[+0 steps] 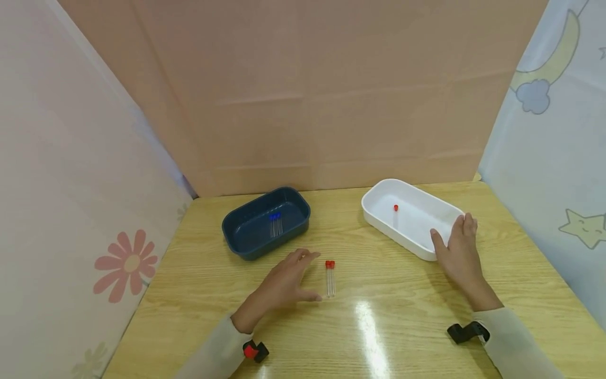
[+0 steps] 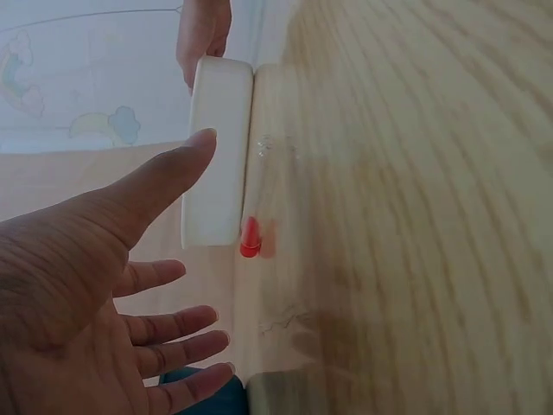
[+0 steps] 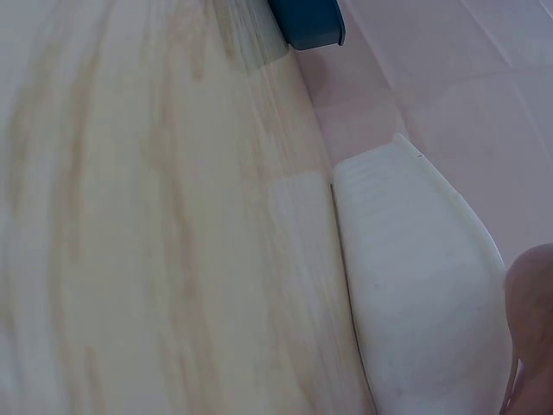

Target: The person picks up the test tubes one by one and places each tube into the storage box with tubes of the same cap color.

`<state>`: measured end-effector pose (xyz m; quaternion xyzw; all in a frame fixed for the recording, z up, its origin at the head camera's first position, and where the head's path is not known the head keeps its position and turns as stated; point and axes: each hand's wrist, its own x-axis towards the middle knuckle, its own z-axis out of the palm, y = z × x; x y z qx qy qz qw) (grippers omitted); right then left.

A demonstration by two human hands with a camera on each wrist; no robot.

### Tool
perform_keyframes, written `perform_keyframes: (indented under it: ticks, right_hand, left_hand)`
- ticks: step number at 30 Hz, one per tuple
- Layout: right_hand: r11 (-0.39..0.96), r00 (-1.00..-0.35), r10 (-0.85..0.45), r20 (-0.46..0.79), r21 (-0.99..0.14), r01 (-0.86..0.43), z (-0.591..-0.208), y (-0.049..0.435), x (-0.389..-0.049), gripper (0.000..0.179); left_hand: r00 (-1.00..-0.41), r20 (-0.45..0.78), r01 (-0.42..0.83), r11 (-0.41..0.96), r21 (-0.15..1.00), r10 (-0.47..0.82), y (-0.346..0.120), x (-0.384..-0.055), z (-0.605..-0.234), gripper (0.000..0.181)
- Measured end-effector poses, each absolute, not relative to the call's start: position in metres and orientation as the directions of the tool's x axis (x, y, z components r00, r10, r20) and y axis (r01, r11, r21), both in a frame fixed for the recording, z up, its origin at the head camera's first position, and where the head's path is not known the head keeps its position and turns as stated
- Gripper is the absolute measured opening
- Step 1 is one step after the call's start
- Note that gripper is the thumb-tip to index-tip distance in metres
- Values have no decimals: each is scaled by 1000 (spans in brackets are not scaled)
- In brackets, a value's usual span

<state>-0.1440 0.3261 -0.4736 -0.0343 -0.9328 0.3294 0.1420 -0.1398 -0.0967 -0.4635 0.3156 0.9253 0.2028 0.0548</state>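
Note:
Two or so slim clear tubes with red caps point(image 1: 330, 265) lie side by side on the table. Just to their left is my left hand point(image 1: 286, 281), thumb and fingers spread apart, touching nothing. In the left wrist view a red cap point(image 2: 251, 238) shows beyond that hand. My right hand point(image 1: 460, 258) holds the near right corner of a white tray point(image 1: 402, 238), thumb and fingers over its rim; part of this grip is hidden. One red-capped tube point(image 1: 395, 209) is inside the tray.
A dark blue tray point(image 1: 236, 247) stands at the back left with several blue-capped tubes point(image 1: 276, 225) in it. The wooden table point(image 1: 407, 321) ends at a beige backdrop point(image 1: 331, 105). Patterned sheets hang on the left and right.

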Motion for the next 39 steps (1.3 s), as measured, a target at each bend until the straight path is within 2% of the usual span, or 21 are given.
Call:
perform_keyframes:
  ticks: [12, 27, 39]
  right_hand:
    - [781, -957, 169, 236, -624, -16, -474, 329, -145, 85]
    - [780, -955, 175, 238, -626, -13, -472, 327, -144, 85]
    - [777, -957, 172, 233, -629, -13, -474, 326, -144, 84]
  left_hand:
    - [-785, -16, 561, 721, 406, 619, -86, -146, -476, 100]
    - [-771, -39, 606, 751, 264, 636, -72, -151, -479, 100]
    - [-784, -56, 587, 768, 257, 618, -69, -150, -481, 99]
